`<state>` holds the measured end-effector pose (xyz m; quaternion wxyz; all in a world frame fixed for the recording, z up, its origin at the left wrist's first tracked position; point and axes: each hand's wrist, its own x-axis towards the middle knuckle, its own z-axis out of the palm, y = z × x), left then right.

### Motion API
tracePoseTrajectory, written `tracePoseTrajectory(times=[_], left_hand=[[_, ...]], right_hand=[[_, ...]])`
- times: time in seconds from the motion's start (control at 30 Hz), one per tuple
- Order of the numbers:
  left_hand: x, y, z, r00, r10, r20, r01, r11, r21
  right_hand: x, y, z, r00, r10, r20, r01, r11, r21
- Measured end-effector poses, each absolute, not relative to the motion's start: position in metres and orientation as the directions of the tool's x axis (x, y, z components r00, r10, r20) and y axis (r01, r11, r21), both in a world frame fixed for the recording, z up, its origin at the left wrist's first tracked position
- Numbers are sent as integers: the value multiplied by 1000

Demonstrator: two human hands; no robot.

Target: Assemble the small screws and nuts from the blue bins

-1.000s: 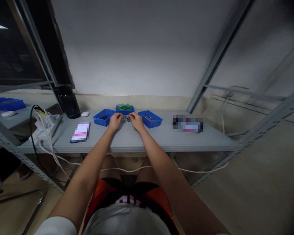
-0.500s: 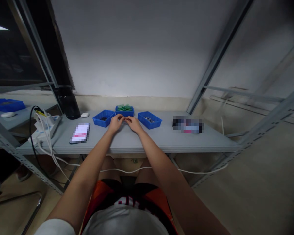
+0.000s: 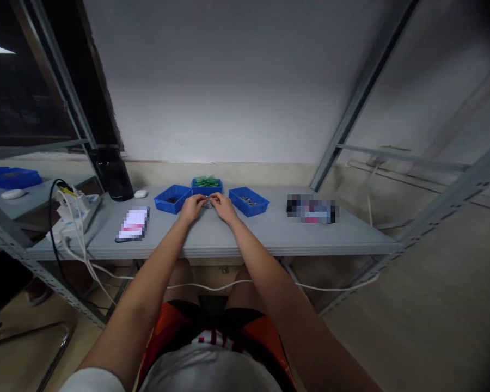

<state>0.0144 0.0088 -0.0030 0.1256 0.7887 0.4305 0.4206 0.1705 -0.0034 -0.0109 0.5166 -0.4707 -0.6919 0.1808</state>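
My left hand (image 3: pixel 193 208) and my right hand (image 3: pixel 222 208) meet over the shelf top, fingertips pinched close together. Something small is between the fingers, too small to name. Just below the fingertips shows a small shiny metal piece (image 3: pixel 207 204); whether it is held or lies on the surface, I cannot tell. A blue bin (image 3: pixel 163 206) with a few dark small parts is beside my left hand. To the right of my right hand sits another blue bin (image 3: pixel 258 210) of small silvery parts. Behind both hands, a third blue bin (image 3: pixel 207 190) holds green pieces (image 3: pixel 206 181).
On the left are a phone (image 3: pixel 133 222), a white case (image 3: pixel 141 193), a black bottle (image 3: pixel 114 174) and a power strip (image 3: pixel 75 215) with cables. A blurred-out object (image 3: pixel 311 209) lies on the right. Metal uprights (image 3: pixel 361 103) frame the grey shelf (image 3: pixel 302 242).
My fingertips have drawn slightly apart and a little nearer to me, and the shiny metal piece now shows between them. The bins have stayed in place.
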Motion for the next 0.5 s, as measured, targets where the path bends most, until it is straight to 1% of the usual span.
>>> tracePoseTrajectory(times=[0.33,0.5], left_hand=[[15,10,-4,261,789,556,582,-588,561],[15,10,-4,256,792,554,582,-584,566]], right_hand=[[174,2,-17,-63,842,535,470,498,-729],[175,3,-18,-74,844,532,537,483,-691]])
